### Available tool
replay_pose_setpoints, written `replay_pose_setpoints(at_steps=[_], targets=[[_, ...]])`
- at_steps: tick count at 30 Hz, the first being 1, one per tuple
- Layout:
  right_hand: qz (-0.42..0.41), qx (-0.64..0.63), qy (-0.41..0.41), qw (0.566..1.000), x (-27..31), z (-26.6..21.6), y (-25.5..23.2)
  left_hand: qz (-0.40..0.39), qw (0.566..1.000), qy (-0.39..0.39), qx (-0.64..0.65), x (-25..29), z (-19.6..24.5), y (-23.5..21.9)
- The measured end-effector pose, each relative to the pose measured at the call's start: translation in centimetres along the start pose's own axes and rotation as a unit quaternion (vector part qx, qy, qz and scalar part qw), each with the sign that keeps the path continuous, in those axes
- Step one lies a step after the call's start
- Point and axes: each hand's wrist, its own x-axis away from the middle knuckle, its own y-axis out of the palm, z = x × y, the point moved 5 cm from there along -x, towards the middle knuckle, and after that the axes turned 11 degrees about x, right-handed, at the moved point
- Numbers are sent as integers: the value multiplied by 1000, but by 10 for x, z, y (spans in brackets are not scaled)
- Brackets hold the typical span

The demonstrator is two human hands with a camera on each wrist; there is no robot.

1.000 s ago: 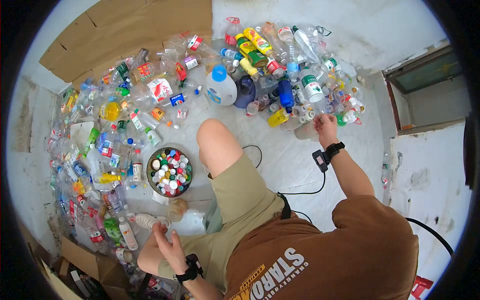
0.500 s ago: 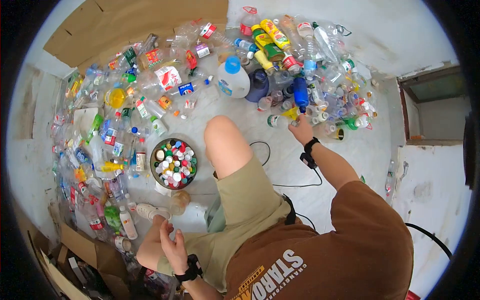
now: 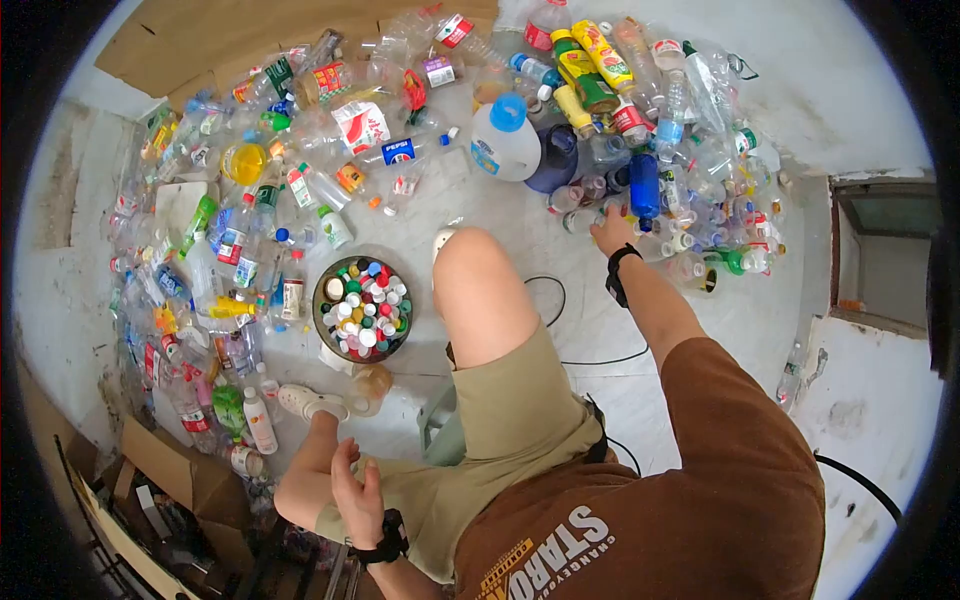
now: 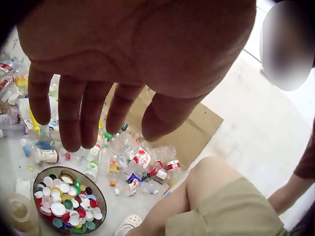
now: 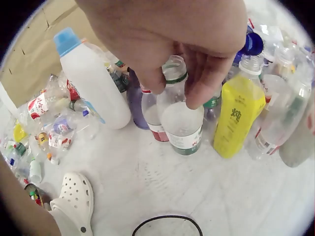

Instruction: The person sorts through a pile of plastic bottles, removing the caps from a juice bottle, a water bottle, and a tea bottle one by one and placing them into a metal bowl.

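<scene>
My right hand (image 3: 614, 232) is at the front edge of the right-hand bottle pile. In the right wrist view, its thumb and fingers grip the neck of a clear plastic bottle (image 5: 183, 120) with a green and white label. That bottle has no cap and stands upright on the floor. Right beside it is a clear bottle with a red label (image 5: 156, 125), and a yellow bottle (image 5: 238, 113) stands to the other side. My left hand (image 3: 357, 500) hovers over the left thigh, fingers loosely extended and holding nothing.
A round bowl of bottle caps (image 3: 362, 308) sits on the floor left of the raised knee. Behind it spreads a heap of mixed bottles (image 3: 330, 185). A white jug with a blue cap (image 3: 505, 140) stands at the back. A black cable (image 3: 560, 300) loops across the floor.
The right hand has moved left along the pile's front with the green-labelled bottle, which was tilted half a second ago and now stands upright. The left hand stays over the thigh.
</scene>
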Motion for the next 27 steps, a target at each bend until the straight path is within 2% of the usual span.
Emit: replay_pose_setpoints(at_steps=[7, 10, 14, 17, 19, 20, 21, 22, 23, 24, 25, 27], targets=[[24, -38, 12, 999, -20, 10, 30, -26, 999, 0, -35, -10, 7, 4], [20, -57, 13, 998, -11, 12, 30, -31, 999, 0, -29, -9, 2, 3], [38, -118, 71, 990, 19, 25, 25, -30, 1000, 1, -6, -5, 3, 2], [74, -128, -95, 984, 67, 43, 40, -27, 1000, -4, -9, 1, 9, 1], [-156, -23, -126, 979, 117, 61, 65, -30, 999, -2, -14, 4, 12, 1], [-238, 43, -133, 961, 148, 81, 88, -31, 999, 3, -14, 6, 11, 1], [-298, 129, -156, 933, 186, 90, 87, -32, 999, 8, -14, 7, 11, 1], [-372, 160, -149, 902, 218, 114, 105, -34, 999, 12, -11, 9, 12, 1], [-434, 183, -113, 875, 254, 124, 93, -35, 999, 17, -7, 10, 15, 0], [-464, 189, -147, 853, 281, 146, 105, -35, 999, 23, -3, 10, 16, 0], [-546, 215, -189, 787, 307, 161, 110, -39, 999, 31, -7, 11, 15, -1], [-586, 227, -199, 752, 350, 196, 112, -47, 998, 45, -13, 11, 10, -4]])
